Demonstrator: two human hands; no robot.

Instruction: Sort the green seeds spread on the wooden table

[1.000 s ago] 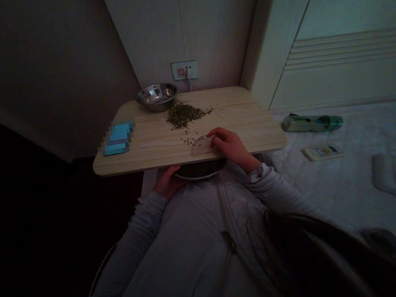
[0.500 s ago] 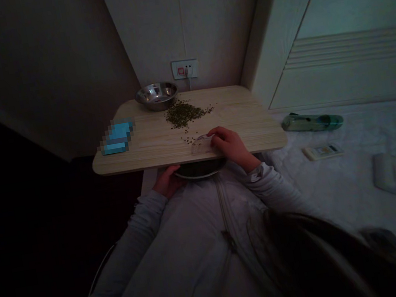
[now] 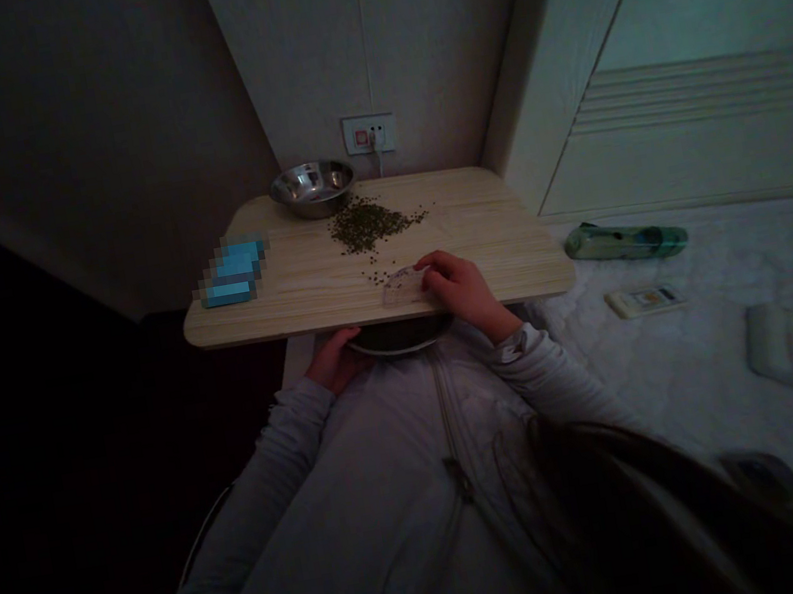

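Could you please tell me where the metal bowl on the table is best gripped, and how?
Probably pinch the metal bowl by its left rim, coming from the left: the rim flares outward, and the greenish grains crowd the bowl's near right side.

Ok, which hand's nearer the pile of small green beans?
Right. Right hand is over the tabletop, just nearside and right of the pile; left hand is farther, at the round bowl below the near edge.
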